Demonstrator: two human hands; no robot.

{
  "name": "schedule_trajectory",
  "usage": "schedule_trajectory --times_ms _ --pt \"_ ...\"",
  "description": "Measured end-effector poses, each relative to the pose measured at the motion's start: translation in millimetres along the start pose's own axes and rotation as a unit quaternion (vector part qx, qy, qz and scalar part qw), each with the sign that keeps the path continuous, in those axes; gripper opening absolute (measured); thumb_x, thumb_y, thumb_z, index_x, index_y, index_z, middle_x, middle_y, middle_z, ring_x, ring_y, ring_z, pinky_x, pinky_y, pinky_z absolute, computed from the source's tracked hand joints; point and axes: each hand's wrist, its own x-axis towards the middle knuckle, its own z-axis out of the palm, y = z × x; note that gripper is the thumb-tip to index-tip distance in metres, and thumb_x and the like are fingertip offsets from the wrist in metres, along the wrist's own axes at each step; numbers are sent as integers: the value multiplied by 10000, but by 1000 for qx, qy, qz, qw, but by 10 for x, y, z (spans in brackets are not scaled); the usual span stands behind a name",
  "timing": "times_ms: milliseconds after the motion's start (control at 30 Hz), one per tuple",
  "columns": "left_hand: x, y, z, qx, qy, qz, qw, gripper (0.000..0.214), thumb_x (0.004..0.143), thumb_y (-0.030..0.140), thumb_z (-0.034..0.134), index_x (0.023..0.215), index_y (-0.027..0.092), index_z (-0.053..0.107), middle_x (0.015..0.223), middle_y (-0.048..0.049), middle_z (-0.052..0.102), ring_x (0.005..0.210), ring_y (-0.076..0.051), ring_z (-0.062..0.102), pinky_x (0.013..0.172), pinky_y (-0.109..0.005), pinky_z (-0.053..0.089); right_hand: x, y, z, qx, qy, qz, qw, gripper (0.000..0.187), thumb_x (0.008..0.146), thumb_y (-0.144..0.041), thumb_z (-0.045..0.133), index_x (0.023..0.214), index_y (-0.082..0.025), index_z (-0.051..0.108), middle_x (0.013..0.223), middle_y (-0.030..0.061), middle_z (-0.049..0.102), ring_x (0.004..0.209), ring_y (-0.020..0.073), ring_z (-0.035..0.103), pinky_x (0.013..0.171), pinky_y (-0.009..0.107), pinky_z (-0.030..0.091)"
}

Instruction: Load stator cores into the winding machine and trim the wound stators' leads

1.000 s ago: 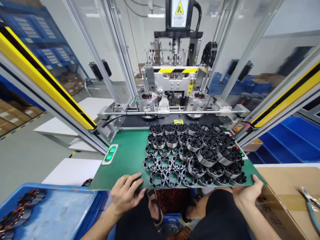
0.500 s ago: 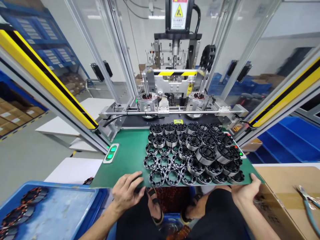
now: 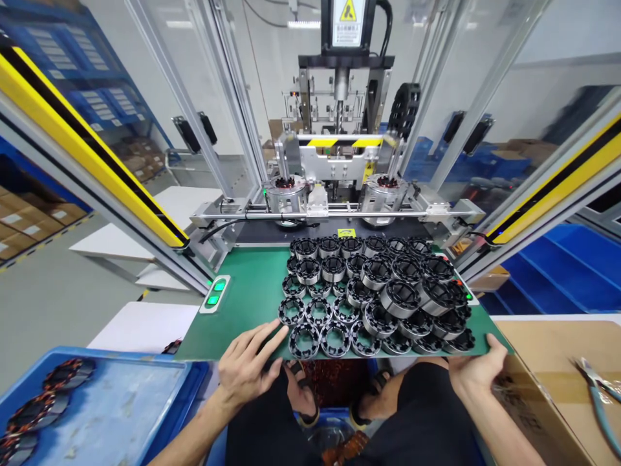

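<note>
My left hand (image 3: 251, 359) rests at the front edge of the green tabletop (image 3: 247, 278), fingers stretched forward and holding nothing. Its fingertips lie close to the nearest stator cores (image 3: 305, 341), black-lined metal rings with inner teeth. Several rows of these cores cover the middle and right of the tabletop, stacked higher toward the right. At the front right corner, my right hand (image 3: 478, 369) clasps the tabletop's edge, thumb on top and the other fingers hidden beneath. Behind the cores, two wound stators sit in the left metal fixture (image 3: 287, 194) and the right metal fixture (image 3: 383, 194).
A blue tray (image 3: 111, 401) with several wound stators stands at lower left. Pliers (image 3: 596, 395) lie on a cardboard box (image 3: 548, 343) at right. Yellow-and-black posts (image 3: 97, 149) flank the machine. A green-lit button panel (image 3: 215, 294) is set in the tabletop's left side.
My left hand's fingers have reached slightly forward and right, toward the nearest cores. My right hand stays at the edge. The view has shifted slightly.
</note>
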Motion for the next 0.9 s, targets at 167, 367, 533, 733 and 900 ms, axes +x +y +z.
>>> schedule_trajectory --times_ms 167,367,533,733,900 --pt "-11 1 11 -9 -1 11 1000 376 1254 290 608 1530 234 857 1424 -103 950 1284 -278 888 1069 -409 660 50 30 0 20 8 -24 999 360 608 -469 818 906 -291 723 1185 65 912 1112 301 897 626 284 739" --pt "-45 -5 28 -17 -1 5 1000 383 1215 278 651 1531 259 866 1429 -87 953 1305 -280 904 1085 -408 672 132 38 -31 26 8 -31 999 349 593 -458 803 898 -308 727 1099 34 899 1154 297 904 645 254 744" --pt "-56 -2 34 -14 -3 1 1000 375 1226 296 638 1527 258 857 1431 -86 954 1304 -279 909 1080 -406 674 135 41 -50 26 7 -20 999 296 621 -442 792 867 -302 706 1179 54 910 1118 272 896 598 229 713" --pt "-60 5 33 -15 -4 -2 1000 382 1207 283 650 1527 265 859 1429 -82 954 1301 -277 907 1091 -408 676 84 31 -6 22 25 -39 999 348 619 -438 787 928 -285 739 1230 65 908 1070 297 888 677 322 783" --pt "-42 7 35 -13 4 3 1000 363 1272 331 591 1491 239 865 1398 -94 957 1296 -268 898 1089 -393 649 69 7 -4 4 6 -29 1000 361 615 -480 791 903 -279 707 1171 27 895 1141 255 869 686 238 754"
